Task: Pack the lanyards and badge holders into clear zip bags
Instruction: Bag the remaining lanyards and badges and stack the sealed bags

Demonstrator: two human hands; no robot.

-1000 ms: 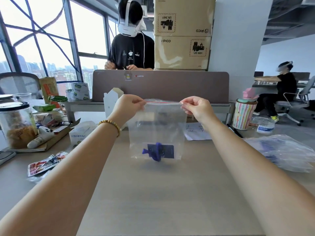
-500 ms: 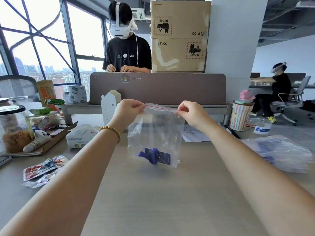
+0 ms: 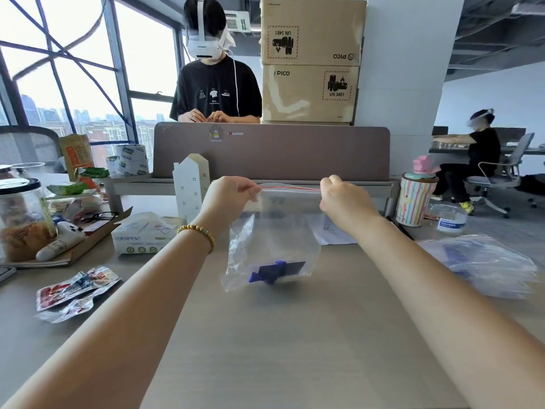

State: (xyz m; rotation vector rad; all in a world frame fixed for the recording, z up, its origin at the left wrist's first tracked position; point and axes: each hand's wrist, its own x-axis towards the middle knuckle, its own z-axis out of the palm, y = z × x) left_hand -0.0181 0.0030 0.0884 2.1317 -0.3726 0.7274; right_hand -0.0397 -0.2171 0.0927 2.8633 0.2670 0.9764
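A clear zip bag (image 3: pixel 272 240) hangs upright above the desk, its red-lined zip strip stretched level between my hands. My left hand (image 3: pixel 228 196) pinches the strip's left end, and my right hand (image 3: pixel 343 202) pinches its right end. At the bottom of the bag lies a blue lanyard with a dark badge holder (image 3: pixel 277 271). The bag's lower edge hangs just above the tabletop, swung a little to the left.
A pile of clear bags with blue items (image 3: pixel 483 265) lies at the right. Snack packets (image 3: pixel 73 292), a tissue pack (image 3: pixel 144 234), a white house-shaped box (image 3: pixel 191 187) and a jar (image 3: pixel 22 216) crowd the left. A striped cup (image 3: pixel 415 200) stands right of the brown divider (image 3: pixel 271 152).
The bag has crumpled and swung slightly left while both hands keep pinching the zip strip. My hands moved a little closer together, then apart again along the strip.
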